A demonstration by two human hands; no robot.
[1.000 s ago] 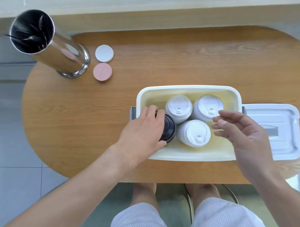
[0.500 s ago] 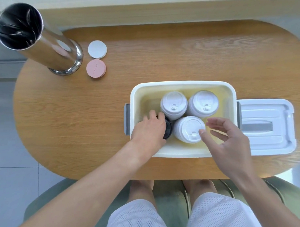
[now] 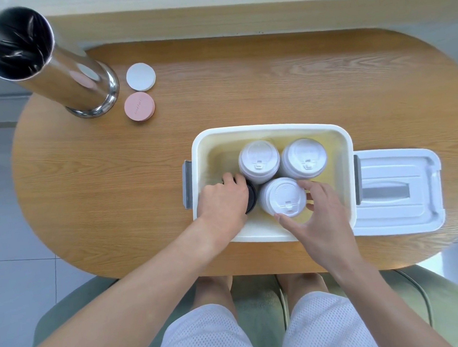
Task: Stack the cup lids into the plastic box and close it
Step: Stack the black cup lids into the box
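Three white lid stacks point(image 3: 283, 196) stand in the plastic box point(image 3: 270, 131) as my left hand point(image 3: 223, 199) grips the black stack point(image 3: 251, 198), right hand point(image 3: 320, 214) loosely cupping the nearest, box lid point(image 3: 397, 193) rightward.

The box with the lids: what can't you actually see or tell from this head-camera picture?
- Black lid stack: mostly covered by the left hand; its height is hidden.
- White lid stacks: seen from above, so their counts are unreadable.
- Right hand: firmness of its grip on the near white stack is unclear.
- Metal cylinder: dark interior, contents indistinct.
- Pink disc: lettering too small.
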